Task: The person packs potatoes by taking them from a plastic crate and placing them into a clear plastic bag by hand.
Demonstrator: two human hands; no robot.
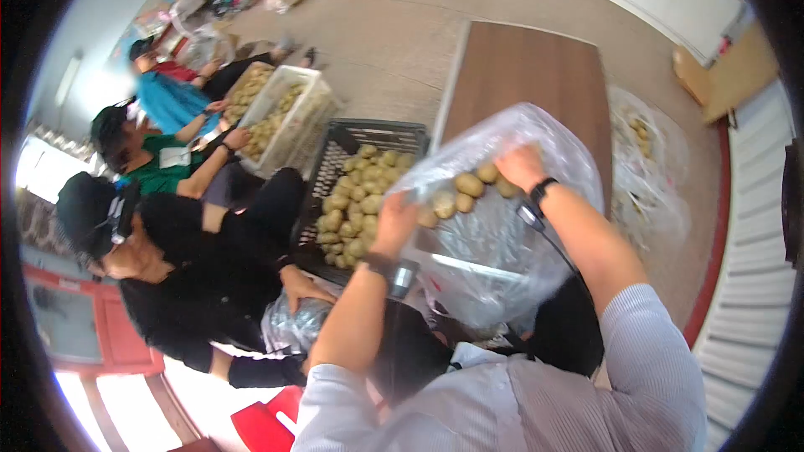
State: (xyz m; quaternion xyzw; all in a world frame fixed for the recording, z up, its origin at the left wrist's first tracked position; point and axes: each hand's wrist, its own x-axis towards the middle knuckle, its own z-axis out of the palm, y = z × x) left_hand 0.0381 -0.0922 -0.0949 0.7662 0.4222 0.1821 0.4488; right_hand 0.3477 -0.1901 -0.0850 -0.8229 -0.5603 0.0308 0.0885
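The fingers of the person's right hand [521, 166] reach in at the far side of a clear plastic bag [490, 234], next to a row of potatoes [469, 185], but blur and hazy film keep me from telling whether they are closed on anything. The left hand [395, 222] is at the bag's near-left edge, beside the row's other end; its fingers are smeared too, so a grip on the plastic is likely but unproven. I'd judge the step in hand to be handling the potatoes inside the bag's mouth; the next move calls for holding the film spread while the right fingers work clear of its folds. Just left of the left fingers stands a black crate [377, 125] of potatoes; beyond the right fingers stretches a brown tabletop [528, 67]. Nearer the body than the left fingers, a co-worker's hand [306, 289] rests on bunched plastic [301, 322]. The bag's underside is hard to make out, and a pale edge showing through it I can't identify.
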